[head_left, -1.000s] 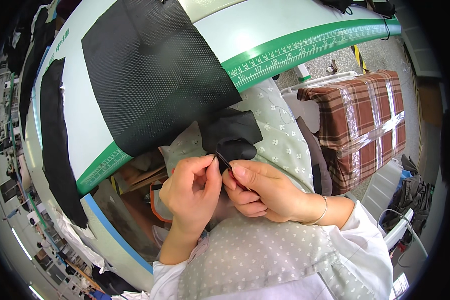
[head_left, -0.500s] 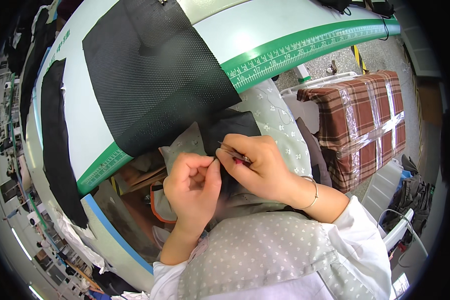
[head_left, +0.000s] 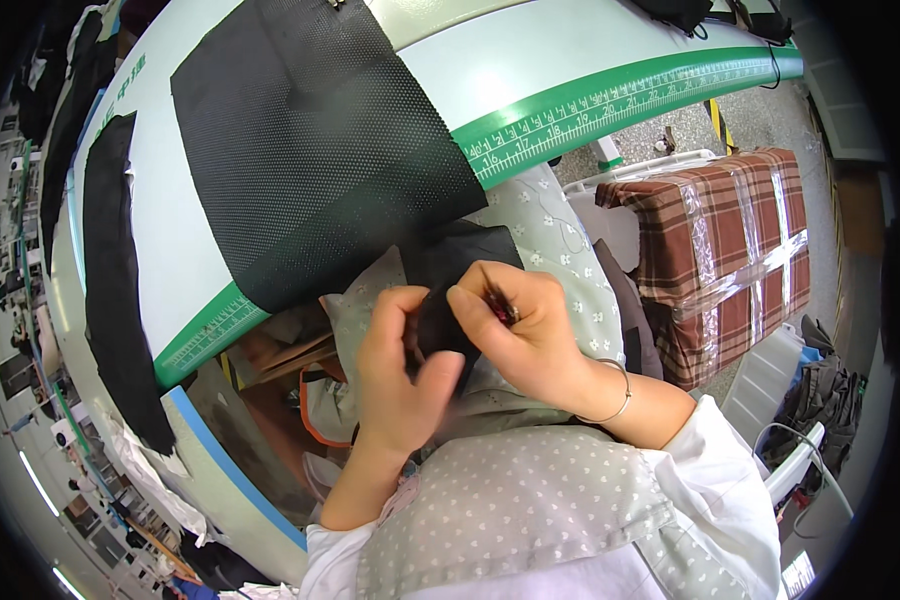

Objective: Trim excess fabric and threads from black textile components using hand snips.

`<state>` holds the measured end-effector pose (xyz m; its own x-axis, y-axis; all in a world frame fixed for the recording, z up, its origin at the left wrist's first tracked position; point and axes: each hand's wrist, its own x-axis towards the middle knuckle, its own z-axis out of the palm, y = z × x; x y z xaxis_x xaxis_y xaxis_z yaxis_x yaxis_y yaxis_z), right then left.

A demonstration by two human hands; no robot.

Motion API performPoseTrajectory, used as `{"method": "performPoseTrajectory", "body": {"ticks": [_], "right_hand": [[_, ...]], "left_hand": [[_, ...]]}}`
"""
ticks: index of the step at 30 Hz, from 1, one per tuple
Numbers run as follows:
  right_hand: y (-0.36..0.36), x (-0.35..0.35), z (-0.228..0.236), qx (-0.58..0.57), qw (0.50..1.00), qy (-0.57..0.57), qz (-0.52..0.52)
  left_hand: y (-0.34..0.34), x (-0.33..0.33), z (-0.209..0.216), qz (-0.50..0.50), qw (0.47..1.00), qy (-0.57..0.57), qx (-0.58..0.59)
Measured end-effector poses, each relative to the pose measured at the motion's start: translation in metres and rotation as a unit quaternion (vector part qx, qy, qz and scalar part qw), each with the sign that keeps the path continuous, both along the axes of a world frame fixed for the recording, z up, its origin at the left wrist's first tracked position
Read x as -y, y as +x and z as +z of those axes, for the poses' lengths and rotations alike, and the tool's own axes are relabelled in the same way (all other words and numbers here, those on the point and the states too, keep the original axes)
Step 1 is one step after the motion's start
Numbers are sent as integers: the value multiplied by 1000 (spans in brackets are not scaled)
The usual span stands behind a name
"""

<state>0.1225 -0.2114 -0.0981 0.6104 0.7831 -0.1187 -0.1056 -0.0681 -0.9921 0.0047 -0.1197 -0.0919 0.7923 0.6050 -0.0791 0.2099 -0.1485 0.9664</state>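
Left hand (head_left: 402, 372) grip: pinching black fabric piece (head_left: 448, 300) | right hand (head_left: 523, 328) grip: clenched on small dark tool (head_left: 503, 308)

Pale work table (head_left: 530, 60) with a green ruler strip (head_left: 610, 105) along its near edge, filling the upper frame. Large black perforated mesh sheet (head_left: 310, 140) lies upper centre; narrow black fabric strip (head_left: 115, 290) lies at left.
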Motion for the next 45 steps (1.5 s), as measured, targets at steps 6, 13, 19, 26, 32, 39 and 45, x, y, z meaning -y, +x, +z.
{"method": "performPoseTrajectory", "body": {"ticks": [6, 13, 19, 26, 32, 39, 45], "right_hand": [[25, -5, 12, -70, 989, -33, 122], [53, -6, -7, 75, 963, 95, 240], [42, -6, -15, 419, 885, 173, 110], [22, 10, -25, 493, 837, 227, 73], [22, 10, -29, 476, 846, 230, 65], [19, 0, -13, 412, 880, 229, 58], [14, -15, -9, 384, 896, 206, 89]], "left_hand": [[-10, -9, -4, -7, 999, -26, -26], [-14, -37, 16, -122, 992, 14, -18], [-23, -46, 17, -54, 903, 426, 12], [-19, -33, -9, 63, 875, 450, 164], [-28, -32, -18, 48, 878, 447, 165], [-22, -31, -13, 20, 872, 463, 156], [-23, -30, -12, 13, 881, 441, 170]]}}
